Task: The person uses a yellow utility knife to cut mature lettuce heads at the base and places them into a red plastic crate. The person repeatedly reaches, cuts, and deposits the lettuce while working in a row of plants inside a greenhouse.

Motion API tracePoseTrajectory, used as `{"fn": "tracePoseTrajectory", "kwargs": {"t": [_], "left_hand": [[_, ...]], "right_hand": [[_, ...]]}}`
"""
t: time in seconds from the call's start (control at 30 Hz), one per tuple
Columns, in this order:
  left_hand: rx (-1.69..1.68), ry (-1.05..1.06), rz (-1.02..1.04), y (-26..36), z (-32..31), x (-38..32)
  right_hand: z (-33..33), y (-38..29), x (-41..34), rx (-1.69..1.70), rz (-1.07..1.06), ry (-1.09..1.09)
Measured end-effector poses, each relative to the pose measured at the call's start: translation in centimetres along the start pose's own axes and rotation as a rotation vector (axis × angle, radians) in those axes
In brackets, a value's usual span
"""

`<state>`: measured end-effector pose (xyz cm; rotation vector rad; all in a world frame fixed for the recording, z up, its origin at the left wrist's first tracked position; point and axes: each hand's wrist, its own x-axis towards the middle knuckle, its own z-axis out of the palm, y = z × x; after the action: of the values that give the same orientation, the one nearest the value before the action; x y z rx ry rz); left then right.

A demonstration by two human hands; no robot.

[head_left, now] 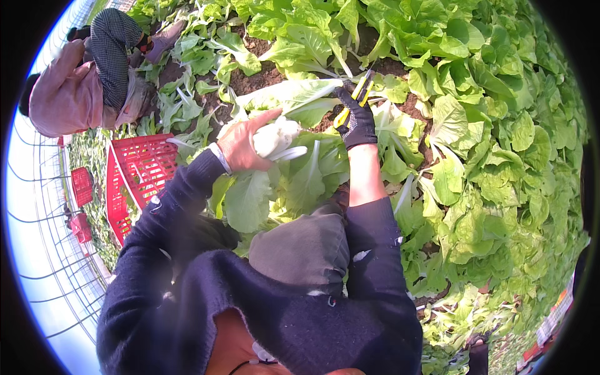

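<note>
My left hand (243, 143), bare, is closed around a head of leafy greens by its pale stem end (276, 136). The white base faces right, toward my other hand, and part of the head is hidden by my fingers. In a black dotted glove, my right hand (357, 119) grips a yellow-handled cutting tool (359, 96), whose dark narrow tip points up and away from me. A large leaf with a white rib (300, 93) lies just beyond both hands. Broad green leaves (248, 201) spread below my left hand, above my knee.
A red plastic crate (140, 164) stands by my left elbow, with smaller red crates (82, 186) farther off. Another person (70, 93) crouches at upper left. Dense leafy plants (506, 164) grow along the right. Cut leaves lie on brown soil (253, 82). Greenhouse framing (42, 225) curves along the left.
</note>
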<state>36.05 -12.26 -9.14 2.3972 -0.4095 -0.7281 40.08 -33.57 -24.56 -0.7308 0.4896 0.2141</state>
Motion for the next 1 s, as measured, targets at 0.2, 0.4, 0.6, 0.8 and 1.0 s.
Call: {"fn": "tracePoseTrajectory", "kwargs": {"t": [0.2, 0.4, 0.6, 0.8, 1.0], "left_hand": [[0.030, -0.089, -0.039, -0.5, 1.5, -1.4], [0.160, -0.208, -0.148, -0.6, -0.7, -2.5], [-0.232, -0.167, 0.035, 1.2, -5.5, -3.4], [-0.153, -0.130, 0.349, 1.4, -2.5, 0.1], [-0.661, -0.141, 0.204, 0.8, 0.7, 3.1]], "right_hand": [[-1.7, 0.3, 0.1, 0.000, 0.216, -0.190], [-0.9, -4.7, -1.4, -0.408, -0.183, -0.162], [1.0, -7.6, -6.0, -0.716, -0.090, -0.354], [4.5, -2.3, -7.6, -0.080, -0.101, -0.432], [4.6, -1.0, -6.6, 0.272, 0.090, -0.336]]}}
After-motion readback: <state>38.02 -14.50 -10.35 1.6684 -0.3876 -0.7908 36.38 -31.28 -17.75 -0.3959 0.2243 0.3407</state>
